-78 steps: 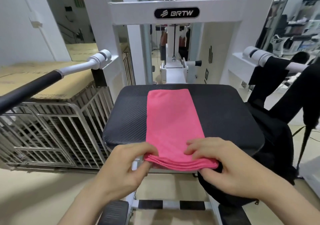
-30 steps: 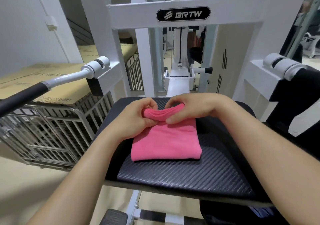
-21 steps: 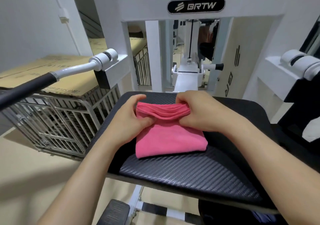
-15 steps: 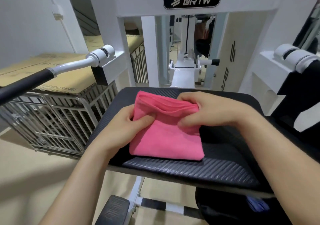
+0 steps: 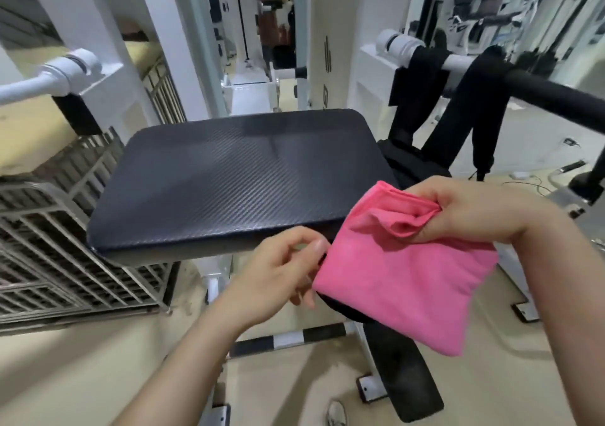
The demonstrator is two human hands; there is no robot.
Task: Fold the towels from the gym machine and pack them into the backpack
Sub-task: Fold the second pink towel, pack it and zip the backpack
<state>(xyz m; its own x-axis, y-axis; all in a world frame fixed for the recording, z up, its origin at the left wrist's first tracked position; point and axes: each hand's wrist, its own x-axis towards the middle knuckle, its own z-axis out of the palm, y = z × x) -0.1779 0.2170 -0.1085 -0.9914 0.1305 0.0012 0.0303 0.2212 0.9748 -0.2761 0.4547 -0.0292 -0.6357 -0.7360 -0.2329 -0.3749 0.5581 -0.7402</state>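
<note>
A folded pink towel hangs in the air to the right of the black seat pad, off its front right corner. My right hand pinches the towel's upper edge, where the layers gape a little. My left hand is at the towel's left edge with fingers loosely curled; whether it grips anything is unclear. The black backpack hangs by its straps from the machine's right bar; most of it is hidden behind the towel, and a dark rim shows under the towel's lower left.
The white gym machine frame stands behind the pad. Its right bar and left bar stick out toward me. A metal cage with cardboard on top stands at the left. A black footrest lies low, under the towel.
The towel was folded in half on the pad, then lifted off it and carried right and toward me. The pad is now bare. My left hand has slipped from the top edge to the side.
</note>
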